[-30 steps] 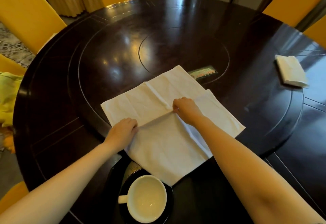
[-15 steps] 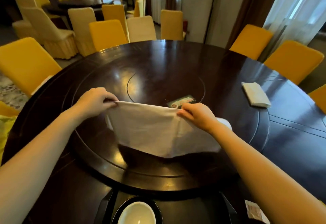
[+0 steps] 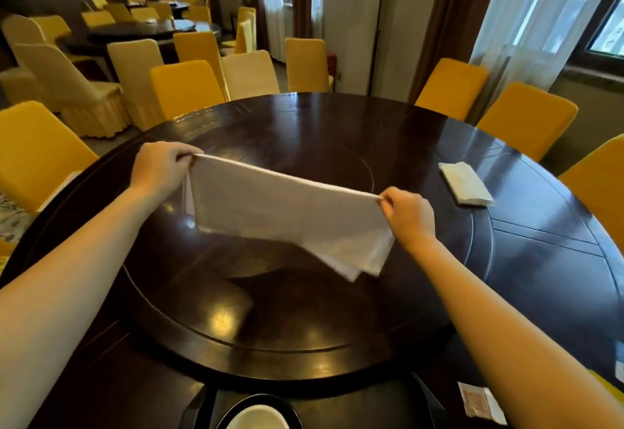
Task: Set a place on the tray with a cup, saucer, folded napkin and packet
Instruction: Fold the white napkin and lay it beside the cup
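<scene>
You've got the white napkin (image 3: 287, 212) lifted over the tabletop (image 3: 388, 145), left hand (image 3: 161, 167) and right hand (image 3: 407, 214) each pinching a top corner. Keep that edge taut, line up the hanging layers, then lay it flat to crease.

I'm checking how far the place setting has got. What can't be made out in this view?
- Cup and saucer: cut off by the bottom edge.
- Tray: dark, mostly out of frame.
- Packet: print blurred, unreadable.
- Napkin, held up by left hand and right hand: layer count unclear; it hides the table behind.
</scene>
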Motion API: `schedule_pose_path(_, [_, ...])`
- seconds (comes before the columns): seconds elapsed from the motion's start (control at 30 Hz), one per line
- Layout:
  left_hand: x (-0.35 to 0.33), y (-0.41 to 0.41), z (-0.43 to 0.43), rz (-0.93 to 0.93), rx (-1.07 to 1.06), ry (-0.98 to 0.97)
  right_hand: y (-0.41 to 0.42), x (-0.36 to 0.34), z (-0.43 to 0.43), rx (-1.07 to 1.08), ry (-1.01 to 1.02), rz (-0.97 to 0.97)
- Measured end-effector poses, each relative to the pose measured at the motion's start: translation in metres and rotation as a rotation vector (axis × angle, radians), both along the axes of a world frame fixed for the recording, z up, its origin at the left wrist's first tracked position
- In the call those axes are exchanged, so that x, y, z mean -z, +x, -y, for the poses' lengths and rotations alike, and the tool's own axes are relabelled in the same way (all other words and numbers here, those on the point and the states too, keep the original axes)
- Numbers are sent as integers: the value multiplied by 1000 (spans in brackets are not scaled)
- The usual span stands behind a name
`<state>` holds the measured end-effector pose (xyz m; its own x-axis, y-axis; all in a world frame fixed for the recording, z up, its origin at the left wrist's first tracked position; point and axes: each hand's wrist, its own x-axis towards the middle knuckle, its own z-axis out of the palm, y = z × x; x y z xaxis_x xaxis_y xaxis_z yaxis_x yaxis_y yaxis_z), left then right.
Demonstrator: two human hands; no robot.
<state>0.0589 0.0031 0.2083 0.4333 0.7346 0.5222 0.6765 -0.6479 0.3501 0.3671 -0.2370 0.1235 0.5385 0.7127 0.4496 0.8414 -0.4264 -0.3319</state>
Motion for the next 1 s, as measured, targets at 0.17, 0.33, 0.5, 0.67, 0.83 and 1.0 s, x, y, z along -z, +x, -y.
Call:
schedule_pose_path(0.17, [35,-20,13,75,78,-18,-16,19,13,15,128,28])
schedule_pose_path(0.33, [151,-61,56,-62,86,-292,-55,108,60,44,-75,-180])
schedule_pose_path(0.5, [239,-96,90,-193,9,-650,-88,166,95,228,-210,-493])
schedule_pose_path(0.67, [247,-93,96,-28,-78,-695,-82,162,89,371,-86,-571])
schedule_pose_path(0.83, [250,-84,94,3,-212,-685,-74,161,77,457,-213,-516])
schedule_pose_path(1.0, [254,-84,93,-14,-232,-685,-67,159,78,500,-82,-843])
